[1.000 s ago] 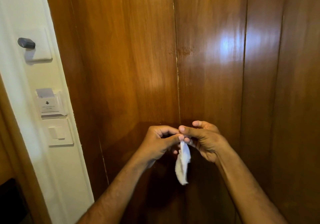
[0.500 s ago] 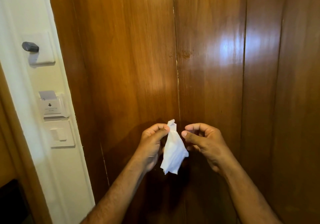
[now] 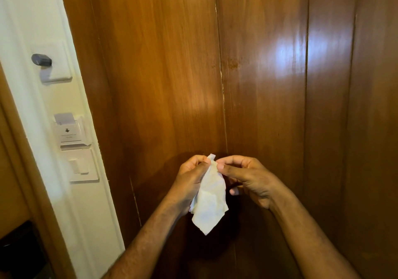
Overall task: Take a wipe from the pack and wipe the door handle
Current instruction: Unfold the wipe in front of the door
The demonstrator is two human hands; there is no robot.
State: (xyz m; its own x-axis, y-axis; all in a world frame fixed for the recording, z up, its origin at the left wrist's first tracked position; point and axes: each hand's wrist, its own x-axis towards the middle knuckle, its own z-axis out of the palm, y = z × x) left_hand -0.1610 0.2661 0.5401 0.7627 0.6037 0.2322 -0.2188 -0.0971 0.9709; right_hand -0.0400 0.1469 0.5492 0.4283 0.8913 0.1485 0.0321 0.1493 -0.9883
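Note:
A white wipe (image 3: pixel 210 201) hangs crumpled between my two hands, low in the middle of the view. My left hand (image 3: pixel 190 179) pinches its top corner between thumb and fingers. My right hand (image 3: pixel 247 177) has its thumb and forefinger closed on the same top corner from the right. Both hands are held in front of the glossy brown wooden door (image 3: pixel 163 74). No door handle and no wipe pack are in view.
A white wall strip at the left carries a switch plate with a dark knob (image 3: pixel 42 60), a key-card holder (image 3: pixel 69 131) and a light switch (image 3: pixel 80 165). A seam (image 3: pixel 220 74) runs vertically between the door panels. A dark object sits at the bottom left corner.
The wipe has gone from a narrow folded strip to a wider, partly spread sheet. My right hand has come back to its top corner after having let go.

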